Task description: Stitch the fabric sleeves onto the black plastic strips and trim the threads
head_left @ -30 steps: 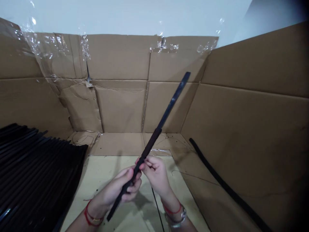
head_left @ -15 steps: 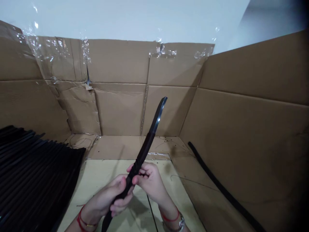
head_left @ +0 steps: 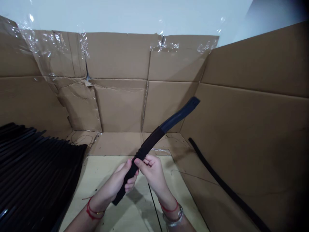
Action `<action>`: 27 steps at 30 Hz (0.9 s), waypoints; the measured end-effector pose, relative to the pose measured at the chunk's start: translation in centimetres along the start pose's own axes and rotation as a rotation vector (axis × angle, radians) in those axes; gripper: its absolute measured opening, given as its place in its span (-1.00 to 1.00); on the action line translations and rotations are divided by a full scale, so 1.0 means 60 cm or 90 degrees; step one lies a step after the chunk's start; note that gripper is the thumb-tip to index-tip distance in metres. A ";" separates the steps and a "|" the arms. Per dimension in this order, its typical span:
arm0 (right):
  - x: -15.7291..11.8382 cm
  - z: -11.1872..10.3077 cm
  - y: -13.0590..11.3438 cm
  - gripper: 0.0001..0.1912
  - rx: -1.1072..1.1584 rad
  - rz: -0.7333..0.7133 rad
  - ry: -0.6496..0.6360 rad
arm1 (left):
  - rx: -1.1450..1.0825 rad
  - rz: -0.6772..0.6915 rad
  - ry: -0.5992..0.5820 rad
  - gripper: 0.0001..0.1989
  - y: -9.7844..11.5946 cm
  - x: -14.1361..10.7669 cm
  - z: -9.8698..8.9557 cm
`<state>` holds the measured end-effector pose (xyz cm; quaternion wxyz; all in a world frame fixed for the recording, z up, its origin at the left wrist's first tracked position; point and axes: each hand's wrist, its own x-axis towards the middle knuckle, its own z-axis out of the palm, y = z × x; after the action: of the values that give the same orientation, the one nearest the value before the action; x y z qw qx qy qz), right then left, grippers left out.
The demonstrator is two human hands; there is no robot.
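Observation:
A long, slightly curved black strip (head_left: 152,140) slants up to the right over the pale board, its far end smooth and dark blue-grey. Lower down it has a matte dark covering, bunched in ridges just above my fingers. My left hand (head_left: 120,180) wraps round the lower part, thumb on top. Close above it on the right side, my right hand (head_left: 149,169) pinches the strip by the ridges, thumb in front. The fingertips behind the strip are partly hidden.
Many black strips (head_left: 36,174) lie stacked side by side at the left. One curved black strip (head_left: 224,190) rests along the right cardboard wall (head_left: 253,135). Taped cardboard (head_left: 118,106) stands at the back. Loose thin threads and a pale board (head_left: 101,174) lie below.
The held strip has tilted further right and turned, so its broad face shows instead of its shiny edge. Its lower end has come into view. Both hands still hold it.

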<state>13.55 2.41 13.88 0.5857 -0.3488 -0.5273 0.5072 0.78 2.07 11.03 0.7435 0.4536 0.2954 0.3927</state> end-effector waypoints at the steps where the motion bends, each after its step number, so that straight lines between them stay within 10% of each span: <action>1: 0.001 0.001 0.002 -0.61 0.008 0.010 -0.012 | -0.012 -0.012 0.000 -0.43 0.001 0.000 0.002; 14: -0.008 -0.010 -0.001 -0.61 0.126 -0.072 0.219 | -0.047 -0.040 -0.073 -0.41 -0.012 -0.015 0.029; 21: -0.012 -0.008 -0.009 -0.70 0.036 -0.059 0.007 | -0.010 -0.039 -0.151 -0.50 0.019 -0.023 -0.009; 27: -0.009 0.022 -0.003 -0.67 0.026 -0.004 -0.095 | -0.079 -0.063 -0.053 -0.49 0.031 -0.020 -0.024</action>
<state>12.36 1.65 14.18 0.5531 -0.2965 -0.5603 0.5406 -1.57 2.18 12.20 0.8003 0.4073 0.2615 0.3538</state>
